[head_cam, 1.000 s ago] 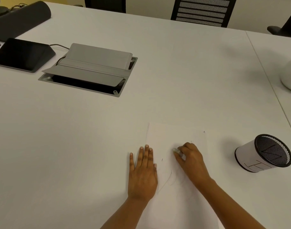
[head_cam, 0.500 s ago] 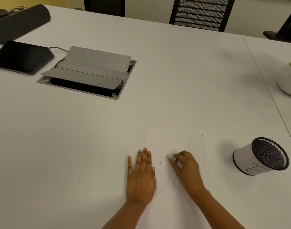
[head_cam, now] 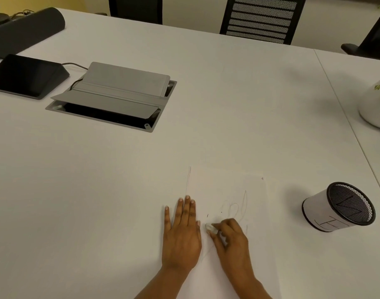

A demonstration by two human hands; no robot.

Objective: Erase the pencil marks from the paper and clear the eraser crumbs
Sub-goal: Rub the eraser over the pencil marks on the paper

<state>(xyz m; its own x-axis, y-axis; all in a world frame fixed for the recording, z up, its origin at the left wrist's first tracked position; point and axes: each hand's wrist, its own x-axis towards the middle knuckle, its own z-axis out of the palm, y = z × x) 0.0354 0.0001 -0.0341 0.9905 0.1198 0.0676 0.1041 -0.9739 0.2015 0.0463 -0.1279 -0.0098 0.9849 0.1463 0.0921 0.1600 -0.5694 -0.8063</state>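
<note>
Pinching the eraser (head_cam: 211,227) in your right grip (head_cam: 233,241), left grip (head_cam: 181,238) flat on the paper (head_cam: 223,184), you've pencil loops (head_cam: 238,207) and sweeping left

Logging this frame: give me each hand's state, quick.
Left hand: open, flat on the paper.
Right hand: pinching the eraser.

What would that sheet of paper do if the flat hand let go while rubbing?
It would probably slide or wrinkle: the paper looks thin and lies loose on a smooth table, and only the left hand, flat on its edge, pins it. The eraser in the right hand would likely drag it. Lifted, it should flop.
</note>
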